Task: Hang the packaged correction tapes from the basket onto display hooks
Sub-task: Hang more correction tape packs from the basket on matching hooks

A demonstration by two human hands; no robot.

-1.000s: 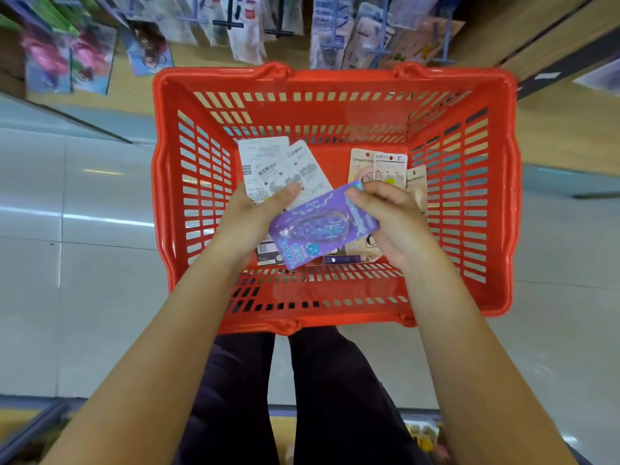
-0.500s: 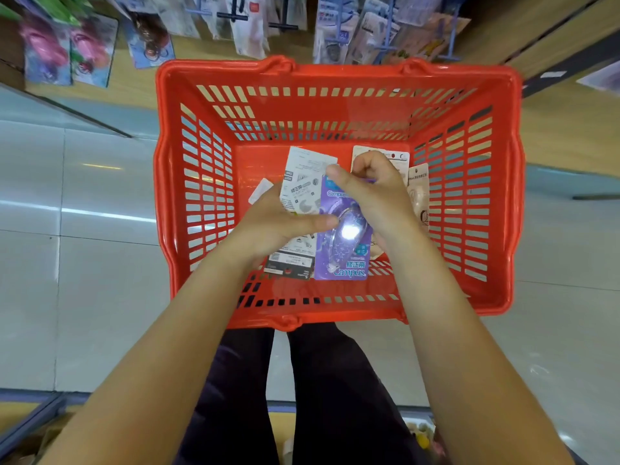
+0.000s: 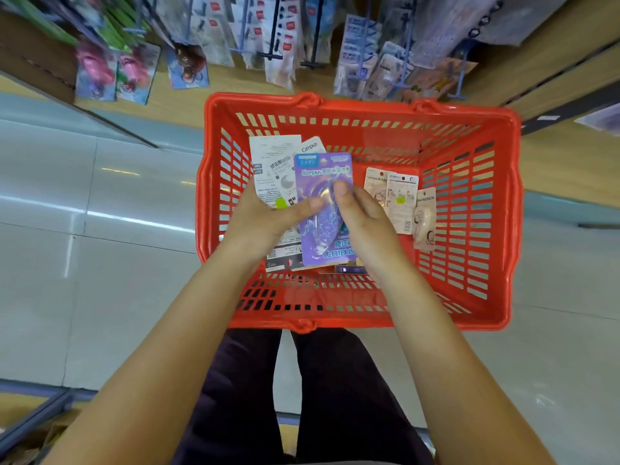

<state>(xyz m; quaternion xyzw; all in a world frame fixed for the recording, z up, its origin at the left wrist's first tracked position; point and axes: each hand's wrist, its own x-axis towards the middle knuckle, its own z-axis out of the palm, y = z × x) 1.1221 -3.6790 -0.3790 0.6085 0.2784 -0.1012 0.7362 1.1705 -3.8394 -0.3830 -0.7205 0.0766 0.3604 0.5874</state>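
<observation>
A red plastic basket [image 3: 496, 209] stands on the floor in front of me. Over it, my left hand [image 3: 265, 218] holds a fanned stack of white-backed correction tape packs [image 3: 276, 169], thumb across them. A purple Campus correction tape pack [image 3: 323, 182] lies upright on top of the stack. My right hand [image 3: 364, 223] pinches it at the blister, thumb on the front. Three beige packs [image 3: 401, 203] lie on the basket floor to the right.
Display hooks [image 3: 273, 35] with hanging packaged stationery fill the shelf wall beyond the basket. More packs hang at the left [image 3: 114, 72]. Grey floor tiles [image 3: 100, 256] spread to the left, and my dark trousers [image 3: 335, 397] show below the basket.
The purple pack has turned from slanted to upright and now sits on the stack in my left hand. The view has lifted, showing more of the hooks.
</observation>
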